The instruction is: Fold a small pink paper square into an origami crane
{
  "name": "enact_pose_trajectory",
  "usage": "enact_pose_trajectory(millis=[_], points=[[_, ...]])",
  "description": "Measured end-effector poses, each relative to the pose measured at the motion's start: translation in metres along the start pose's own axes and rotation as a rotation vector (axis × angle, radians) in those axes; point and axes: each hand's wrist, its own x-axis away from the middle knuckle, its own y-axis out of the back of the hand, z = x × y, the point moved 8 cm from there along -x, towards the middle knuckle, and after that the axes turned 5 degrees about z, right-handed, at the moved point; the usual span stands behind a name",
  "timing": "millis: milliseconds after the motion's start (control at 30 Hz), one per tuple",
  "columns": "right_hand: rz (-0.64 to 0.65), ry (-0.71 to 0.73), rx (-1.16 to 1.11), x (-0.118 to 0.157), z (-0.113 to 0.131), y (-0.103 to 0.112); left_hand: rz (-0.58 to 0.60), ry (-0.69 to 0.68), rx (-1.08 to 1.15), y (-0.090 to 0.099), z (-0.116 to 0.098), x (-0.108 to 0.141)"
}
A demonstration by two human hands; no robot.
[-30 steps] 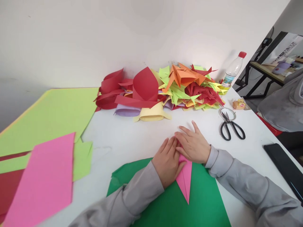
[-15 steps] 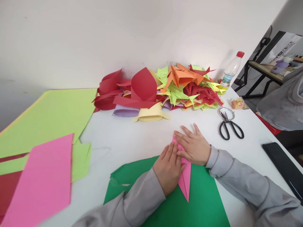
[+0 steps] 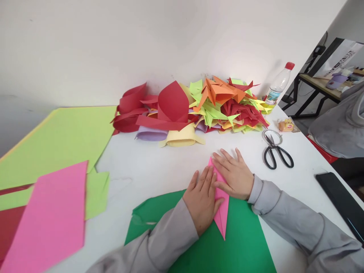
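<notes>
A narrow pink folded paper (image 3: 223, 212), pointed at both ends, lies partly over a green sheet (image 3: 244, 239) on the white table. My left hand (image 3: 201, 199) rests flat on its left side, fingers stretched out. On its upper right part lies my right hand (image 3: 234, 174), palm down with fingers spread. The two hands touch or nearly touch near the middle of the paper and cover part of it. Its upper tip shows between the fingertips, and its lower tip points toward me.
Folded paper shapes (image 3: 216, 94) are piled along the wall, beside a bottle (image 3: 275, 89). Scissors (image 3: 275, 151), tape (image 3: 267, 133), a wrapped snack (image 3: 286, 125) and a black phone (image 3: 341, 201) lie at right. Pink sheets (image 3: 54, 216) and light green sheets (image 3: 65, 140) lie at left.
The upper tip of the pink paper now shows above my fingers. My left hand's fingers have spread a little and shifted slightly; my right hand has barely moved.
</notes>
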Motion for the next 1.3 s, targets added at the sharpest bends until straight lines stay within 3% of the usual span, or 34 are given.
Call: enact_pose_trajectory(millis=[300,500,800,967,1300], points=[[0.018,-0.056,0.006,-0.004,-0.002,-0.005,0.026,0.004,0.032,-0.007,0.000,0.001],[-0.006,0.006,0.038,-0.001,-0.001,-0.001,0.085,-0.002,0.014,0.005,0.001,-0.004],[-0.160,0.085,0.042,0.030,0.012,0.012,0.042,-0.009,0.026,0.015,0.002,-0.007],[-0.220,0.106,0.003,0.049,0.015,0.016,0.092,-0.001,0.036,0.011,0.001,-0.007],[-0.417,0.084,-0.053,0.066,0.015,0.035,0.025,0.011,0.040,0.001,0.001,-0.002]])
